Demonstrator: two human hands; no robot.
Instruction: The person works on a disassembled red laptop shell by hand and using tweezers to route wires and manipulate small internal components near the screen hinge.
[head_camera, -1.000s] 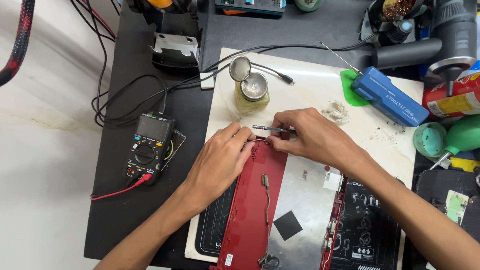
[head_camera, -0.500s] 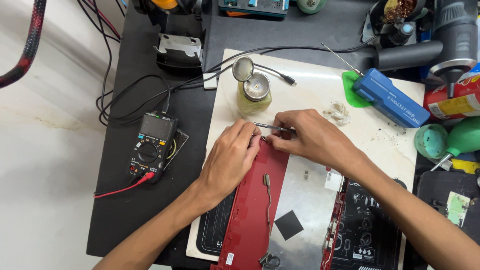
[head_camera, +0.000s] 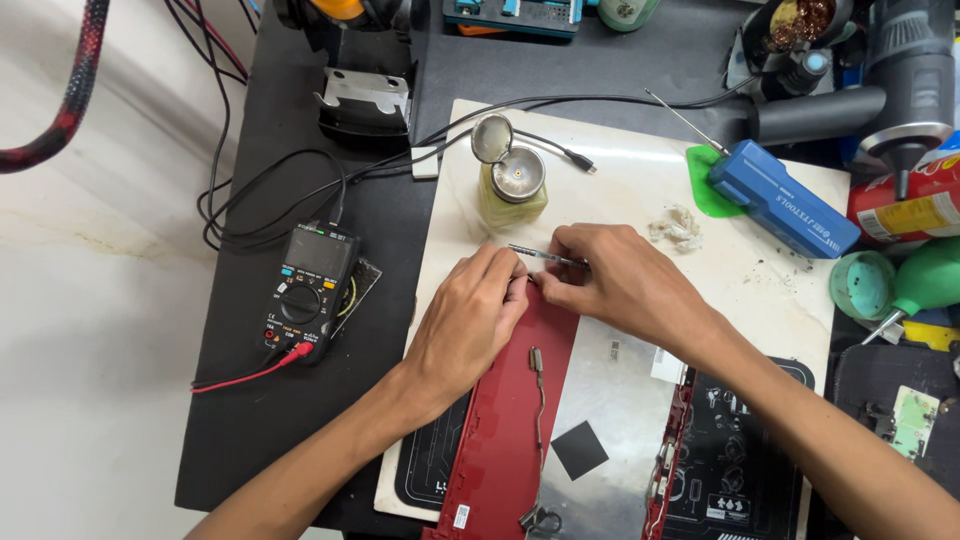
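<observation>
Head cam: left hand (head_camera: 468, 320) pins the red cover's (head_camera: 510, 420) top edge so it stays put, right hand (head_camera: 620, 285) fingers pinch tweezers (head_camera: 540, 256) at that corner.

Hands hide the red panel's (head_camera: 500, 420) top edge, perhaps tweezers' (head_camera: 545, 258) tips.

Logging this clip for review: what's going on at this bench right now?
A person works on a red laptop casing lying on a pale work mat. The left hand presses on the casing's top corner, while the right hand holds slim tweezers there. A black multimeter sits to the left, untouched.
</observation>
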